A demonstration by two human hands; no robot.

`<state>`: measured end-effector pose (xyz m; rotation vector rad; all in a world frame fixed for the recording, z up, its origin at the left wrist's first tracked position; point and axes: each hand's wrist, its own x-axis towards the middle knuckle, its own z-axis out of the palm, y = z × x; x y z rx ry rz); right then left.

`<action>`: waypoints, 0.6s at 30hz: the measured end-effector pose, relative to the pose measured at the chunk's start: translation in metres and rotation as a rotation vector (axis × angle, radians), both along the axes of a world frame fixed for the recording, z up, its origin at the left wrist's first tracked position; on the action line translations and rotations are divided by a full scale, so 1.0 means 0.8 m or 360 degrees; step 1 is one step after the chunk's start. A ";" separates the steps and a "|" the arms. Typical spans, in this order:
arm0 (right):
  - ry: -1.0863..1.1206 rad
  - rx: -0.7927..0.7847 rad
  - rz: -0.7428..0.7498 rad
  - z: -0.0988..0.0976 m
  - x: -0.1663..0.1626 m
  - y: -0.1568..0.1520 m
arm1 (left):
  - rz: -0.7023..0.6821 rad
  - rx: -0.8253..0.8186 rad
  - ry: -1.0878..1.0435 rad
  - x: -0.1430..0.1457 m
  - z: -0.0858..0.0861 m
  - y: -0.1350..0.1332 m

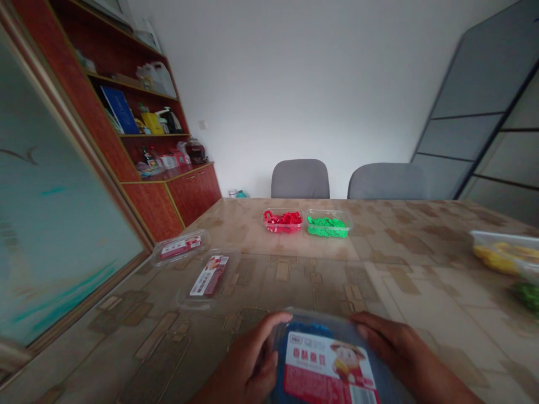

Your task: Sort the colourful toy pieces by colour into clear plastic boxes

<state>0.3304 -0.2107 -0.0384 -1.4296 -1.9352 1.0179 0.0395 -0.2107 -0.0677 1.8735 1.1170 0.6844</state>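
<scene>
A clear plastic box (328, 365) with a red and white label on its lid stands at the table's near edge, and blue pieces show through it. My left hand (256, 359) grips its left side, thumb and fingers round the rim. On the right side, my right hand (391, 342) holds the box by its upper corner, fingers bent over the edge. Farther back sit two open clear boxes side by side, one with red pieces (282, 220), the other with green pieces (328, 225). The lower part of the held box is cut off by the frame.
Two labelled clear lids (181, 247) (209, 276) lie on the patterned table (286, 292) at the left. A box of yellow pieces (505, 252) and some dark green pieces (528, 294) are at the right edge. Two grey chairs (300, 178) stand behind the table.
</scene>
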 end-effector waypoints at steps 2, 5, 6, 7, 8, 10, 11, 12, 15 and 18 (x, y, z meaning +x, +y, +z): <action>0.0190 -0.0154 -0.0013 -0.006 -0.001 0.002 | 0.0020 -0.0339 -0.0327 0.006 -0.002 -0.005; 0.0318 -0.0251 -0.0082 -0.011 0.000 0.004 | 0.0034 -0.0775 -0.0777 0.015 0.003 -0.010; 0.0328 -0.0265 -0.0091 -0.011 0.000 0.004 | 0.0016 -0.0843 -0.0879 0.016 0.005 -0.010; 0.0334 -0.0276 -0.0092 -0.012 0.000 0.005 | 0.0001 -0.0875 -0.0949 0.017 0.006 -0.009; 0.0344 -0.0291 -0.0093 -0.012 0.000 0.005 | -0.0003 -0.0881 -0.0979 0.017 0.007 -0.007; 0.0384 -0.0320 -0.0112 -0.012 0.000 0.006 | 0.0046 -0.0825 -0.0916 0.015 0.009 -0.001; 0.0412 -0.0328 -0.0130 -0.013 -0.001 0.006 | 0.0090 -0.0777 -0.0833 0.013 0.012 0.002; 0.0440 -0.0333 -0.0153 -0.014 -0.002 0.007 | 0.0126 -0.0736 -0.0730 0.012 0.016 0.006; 0.0484 -0.0306 -0.0182 -0.017 -0.006 0.010 | 0.0191 -0.0658 -0.0456 0.016 0.030 0.016; 0.0532 -0.0294 -0.0182 -0.013 -0.010 0.013 | 0.0252 -0.0599 -0.0357 0.027 0.037 0.025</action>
